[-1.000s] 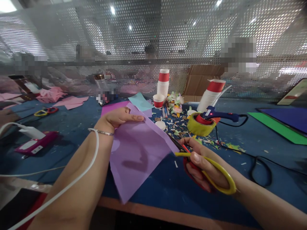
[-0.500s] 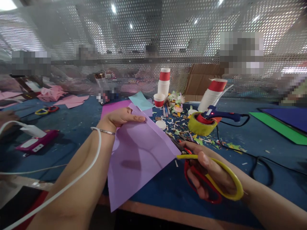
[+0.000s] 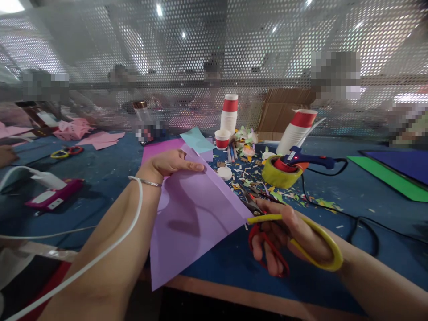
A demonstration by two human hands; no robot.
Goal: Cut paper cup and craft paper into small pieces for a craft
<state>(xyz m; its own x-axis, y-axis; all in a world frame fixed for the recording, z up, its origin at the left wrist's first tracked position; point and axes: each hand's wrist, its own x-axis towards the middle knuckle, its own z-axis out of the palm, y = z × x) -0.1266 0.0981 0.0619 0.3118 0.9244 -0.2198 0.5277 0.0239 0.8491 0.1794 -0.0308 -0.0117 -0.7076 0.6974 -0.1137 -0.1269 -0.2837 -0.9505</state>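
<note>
A sheet of purple paper (image 3: 197, 218) hangs tilted over the front of the blue table. My left hand (image 3: 172, 162) pinches its upper edge, thumb on top and the other fingers hidden behind. My right hand (image 3: 284, 227) is closed round the scissors (image 3: 329, 256), which have one yellow and one red handle loop. Their dark blades reach up and left to the sheet's right edge, near its lower corner. The handles stand apart; how far the blades enter the paper is hard to see.
Paper scraps litter the table (image 3: 217, 263) beyond the sheet. A glue gun (image 3: 310, 159) rests on a roll of yellow tape (image 3: 281, 176). Stacked paper cups (image 3: 229, 118) stand at the back. A purple power strip (image 3: 55, 194) lies left, with a white cable near my forearm.
The red handle loop has swung left, with the scissor handles now looking further apart. My left hand and the purple paper have hardly moved. At far left, another person's hand has drawn back.
</note>
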